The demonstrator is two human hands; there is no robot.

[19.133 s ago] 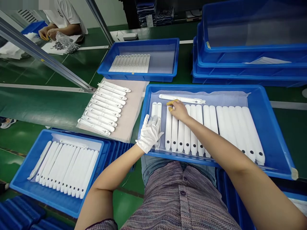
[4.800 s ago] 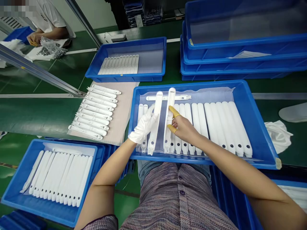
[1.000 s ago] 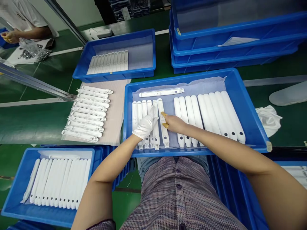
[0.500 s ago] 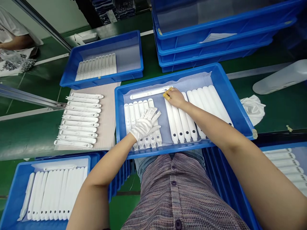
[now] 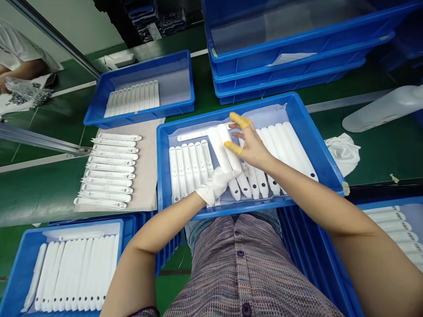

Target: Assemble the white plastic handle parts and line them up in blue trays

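Observation:
My left hand, in a white glove, is closed around the lower ends of two long white plastic strips, raised at a slant above the blue tray. Just right of them is my right hand, with yellow finger cots on thumb and forefinger. Its fingers are apart and nothing shows between them. Beneath, smooth white strips with a dark hole at one end lie side by side at the tray's right. Narrower slotted strips stand in a row at its left, and another strip lies crosswise behind them.
Slotted strips lie on a pale sheet to the left. Blue trays of strips stand behind and at lower left. Stacked trays rise at the back right. A bottle and white cloth lie right. Another person's arm shows far left.
Two smooth strips have come up from the right-hand row into my left hand, which moved right off the slotted strips. My right hand has left the crosswise strip and opened.

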